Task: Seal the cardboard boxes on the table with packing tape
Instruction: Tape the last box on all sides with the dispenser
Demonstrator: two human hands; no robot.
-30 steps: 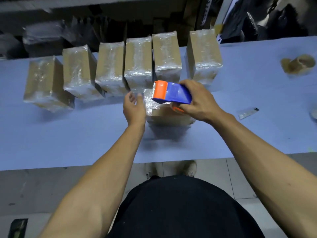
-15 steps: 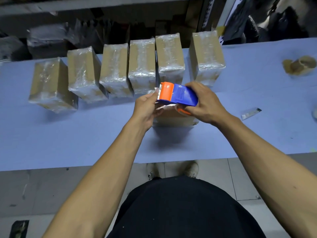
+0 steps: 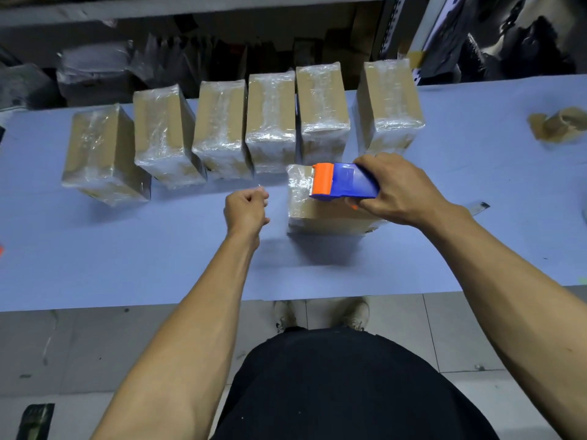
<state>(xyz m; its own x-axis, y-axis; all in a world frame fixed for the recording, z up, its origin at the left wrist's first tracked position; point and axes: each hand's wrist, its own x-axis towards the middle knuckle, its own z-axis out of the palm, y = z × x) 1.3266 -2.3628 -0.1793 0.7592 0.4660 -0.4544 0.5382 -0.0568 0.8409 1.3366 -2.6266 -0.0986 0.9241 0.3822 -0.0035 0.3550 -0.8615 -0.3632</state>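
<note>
A cardboard box (image 3: 320,214) with clear tape on its left end lies on the blue table (image 3: 158,249) in front of me. My right hand (image 3: 397,192) grips a blue and orange tape dispenser (image 3: 346,181) just above the box, orange mouth pointing left. My left hand (image 3: 246,208) is to the left of the box with fingers curled, pinching what looks like the end of the clear tape; the strip itself barely shows. Several tape-wrapped boxes (image 3: 270,122) stand in a row behind.
A crumpled wad of brown tape (image 3: 559,123) lies at the far right of the table. A small cutter (image 3: 476,206) rests right of my right wrist. Shelves with wrapped parcels (image 3: 95,71) run behind the table. The table's front edge is close to my body.
My left hand went to the dispenser's mouth, then drew away to the left with fingers pinched. The right hand with the dispenser stayed over the box.
</note>
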